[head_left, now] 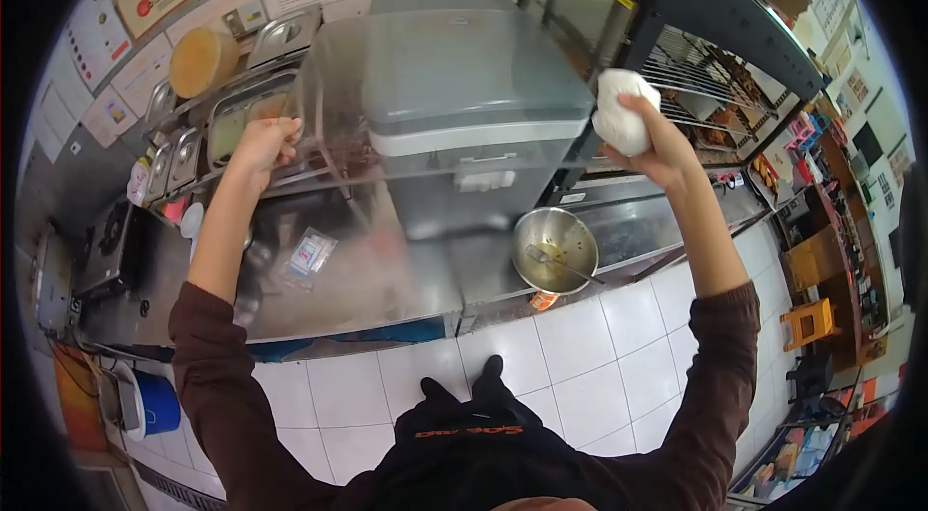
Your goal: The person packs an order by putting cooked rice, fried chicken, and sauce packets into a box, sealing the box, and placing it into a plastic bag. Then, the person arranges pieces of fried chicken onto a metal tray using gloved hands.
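In the head view, my left hand (266, 146) is closed on the edge of a clear sheet of cling film (338, 76). The sheet stretches across to my right hand (662, 139), whose fingers are wrapped round a thick white roll of cling film (623, 110). Behind the see-through sheet stands a large grey lidded bin (474, 76). Steel food pans (227, 124) sit beside and behind my left hand. Right of the bin, close to my right hand, is a dark-framed rack with wire shelves (691, 61).
A metal bowl (527, 264) with a utensil in it stands at the counter's front edge. A small printed packet (309, 255) lies on the steel counter (406, 284). A round tub (203, 61) rests by the pans. On the tiled floor at left is a blue bucket (159, 405).
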`<state>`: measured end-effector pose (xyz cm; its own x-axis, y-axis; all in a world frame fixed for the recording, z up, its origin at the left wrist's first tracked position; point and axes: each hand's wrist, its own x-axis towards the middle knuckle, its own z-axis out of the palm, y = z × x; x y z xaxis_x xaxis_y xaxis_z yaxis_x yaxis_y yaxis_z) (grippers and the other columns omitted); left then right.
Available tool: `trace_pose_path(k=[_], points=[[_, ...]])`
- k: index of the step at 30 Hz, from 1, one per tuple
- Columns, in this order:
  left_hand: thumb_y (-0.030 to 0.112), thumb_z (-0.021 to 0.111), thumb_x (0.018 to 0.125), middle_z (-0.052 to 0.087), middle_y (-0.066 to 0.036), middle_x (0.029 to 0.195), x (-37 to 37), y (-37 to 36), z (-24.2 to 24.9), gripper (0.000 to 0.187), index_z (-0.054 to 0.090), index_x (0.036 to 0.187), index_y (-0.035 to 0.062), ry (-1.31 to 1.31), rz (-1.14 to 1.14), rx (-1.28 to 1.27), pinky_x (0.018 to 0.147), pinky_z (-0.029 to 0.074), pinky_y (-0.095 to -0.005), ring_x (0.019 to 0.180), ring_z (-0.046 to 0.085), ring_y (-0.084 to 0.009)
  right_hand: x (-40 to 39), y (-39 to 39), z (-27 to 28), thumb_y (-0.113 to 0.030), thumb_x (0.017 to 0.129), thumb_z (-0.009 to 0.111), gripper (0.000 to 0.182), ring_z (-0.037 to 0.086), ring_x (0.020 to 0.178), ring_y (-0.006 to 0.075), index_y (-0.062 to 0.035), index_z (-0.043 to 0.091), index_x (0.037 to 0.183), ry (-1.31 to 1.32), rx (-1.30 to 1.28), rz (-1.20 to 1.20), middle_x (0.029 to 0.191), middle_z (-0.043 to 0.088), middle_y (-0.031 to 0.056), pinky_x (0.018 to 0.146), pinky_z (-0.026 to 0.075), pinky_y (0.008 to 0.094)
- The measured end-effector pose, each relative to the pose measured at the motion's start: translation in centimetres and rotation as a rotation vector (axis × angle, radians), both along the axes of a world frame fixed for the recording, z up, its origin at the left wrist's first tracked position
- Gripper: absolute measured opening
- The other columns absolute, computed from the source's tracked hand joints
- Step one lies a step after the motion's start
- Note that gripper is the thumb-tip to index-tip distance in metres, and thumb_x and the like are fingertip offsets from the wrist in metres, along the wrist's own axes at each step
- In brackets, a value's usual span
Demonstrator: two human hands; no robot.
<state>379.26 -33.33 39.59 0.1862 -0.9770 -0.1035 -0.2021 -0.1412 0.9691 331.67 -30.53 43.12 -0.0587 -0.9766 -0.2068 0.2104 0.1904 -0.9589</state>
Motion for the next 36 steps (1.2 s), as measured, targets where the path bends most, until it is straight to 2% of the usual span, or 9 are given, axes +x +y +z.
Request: trace_pose_path(k=[5, 10, 15, 17, 19, 21, 22, 28, 36], points=[[0.043, 0.064, 0.078, 0.052, 0.001, 0.074, -2.7, -3.8, 1.8, 0.051, 0.049, 0.105, 0.002, 0.229, 0.022, 0.127, 0.052, 0.042, -0.0212, 0.054, 0.048, -0.0077, -3.3, -3.7, -1.7, -0.024, 0.079, 0.062, 0.049, 0.054, 0.101, 0.0287, -0.0088, 0.041, 0.121, -0.257, -0.163, 0.073, 0.112, 0.053, 0.0115, 0.088, 0.042, 0.0563], [0.061, 0.032, 0.085, 0.056, -0.004, 0.114, -3.7, -0.9, 0.4, 0.069, 0.043, 0.127, 0.0084, 0.144, -0.002, 0.024, 0.086, 0.04, -0.03, 0.096, 0.051, -0.0174, -11.8, 3.2, -10.5, -0.016, 0.08, 0.057, 0.046, 0.054, 0.103, 0.0264, -0.0032, 0.042, 0.122, -0.645, -0.278, 0.222, 0.113, 0.054, 0.0125, 0.087, 0.046, 0.0426], [0.048, 0.03, 0.091, 0.03, -0.009, 0.14, -9.8, 5.9, -22.9, 0.06, 0.023, 0.138, 0.0105, 0.47, 0.687, -0.112, 0.102, 0.025, -0.0368, 0.126, 0.03, -0.0237, -23.6, 19.3, -24.2, -0.035, 0.076, 0.066, 0.064, 0.054, 0.101, 0.0234, -0.0033, 0.039, 0.125, -0.399, 0.153, -0.165, 0.113, 0.054, 0.0099, 0.085, 0.045, 0.0388], [0.04, 0.031, 0.092, 0.044, -0.008, 0.123, -9.8, 10.1, -41.9, 0.049, 0.035, 0.13, 0.01, 0.519, 0.359, 0.443, 0.088, 0.037, -0.0368, 0.104, 0.044, -0.0224, -28.2, 23.4, -27.0, -0.04, 0.081, 0.056, 0.062, 0.052, 0.106, 0.0262, -0.0031, 0.037, 0.127, -0.526, 0.423, -0.367, 0.118, 0.05, 0.0119, 0.087, 0.042, 0.0436], [0.03, 0.035, 0.091, 0.053, -0.009, 0.106, -23.9, 16.5, -47.6, 0.039, 0.039, 0.125, 0.0117, 0.454, -0.363, 1.199, 0.072, 0.049, -0.0384, 0.08, 0.056, -0.0208, -33.6, 26.4, -29.9, -0.039, 0.083, 0.052, 0.06, 0.049, 0.11, 0.0275, -0.0033, 0.035, 0.129, -0.648, 0.351, -0.371, 0.122, 0.048, 0.013, 0.089, 0.041, 0.0452], [0.036, 0.049, 0.086, 0.052, -0.014, 0.117, -40.9, 21.5, -52.8, 0.044, 0.051, 0.116, 0.0047, -0.376, -0.947, 0.507, 0.088, 0.042, -0.0358, 0.1, 0.054, -0.0309, -38.6, 27.1, -32.5, -0.039, 0.085, 0.048, 0.059, 0.047, 0.113, 0.0289, -0.0035, 0.033, 0.13, -0.772, 0.281, -0.363, 0.125, 0.045, 0.0141, 0.09, 0.039, 0.0467], [0.043, 0.052, 0.083, 0.052, -0.017, 0.117, -50.7, 19.9, -45.0, 0.048, 0.057, 0.108, 0.0021, -0.602, -1.154, 0.525, 0.091, 0.04, -0.0353, 0.106, 0.049, -0.0345, -40.8, 26.7, -33.4, -0.038, 0.085, 0.047, 0.057, 0.047, 0.113, 0.0284, -0.0053, 0.033, 0.13, -0.741, 0.315, -0.377, 0.124, 0.046, 0.0136, 0.088, 0.042, 0.0442], [0.06, 0.032, 0.085, 0.021, -0.012, 0.144, -74.2, 14.4, -48.5, 0.06, 0.033, 0.134, 0.0265, -0.716, -1.635, 0.274, 0.1, 0.004, -0.0645, 0.133, 0.017, -0.0334, -54.7, 18.6, -36.2, -0.037, 0.084, 0.047, 0.053, 0.052, 0.105, 0.0252, -0.0073, 0.038, 0.126, -0.934, 0.232, -0.553, 0.123, 0.049, 0.0096, 0.075, 0.046, 0.034], [0.048, 0.048, 0.082, 0.054, -0.014, 0.118, -106.0, -0.3, -45.9, 0.054, 0.052, 0.117, 0.0066, -1.23, -1.888, 0.247, 0.101, 0.025, -0.05, 0.114, 0.047, -0.0316, -80.6, 5.8, -28.1, -0.026, 0.077, 0.056, 0.063, 0.048, 0.112, 0.0325, -0.0048, 0.031, 0.131, -0.932, 0.061, -0.348, 0.124, 0.047, 0.0168, 0.09, 0.043, 0.0459]])
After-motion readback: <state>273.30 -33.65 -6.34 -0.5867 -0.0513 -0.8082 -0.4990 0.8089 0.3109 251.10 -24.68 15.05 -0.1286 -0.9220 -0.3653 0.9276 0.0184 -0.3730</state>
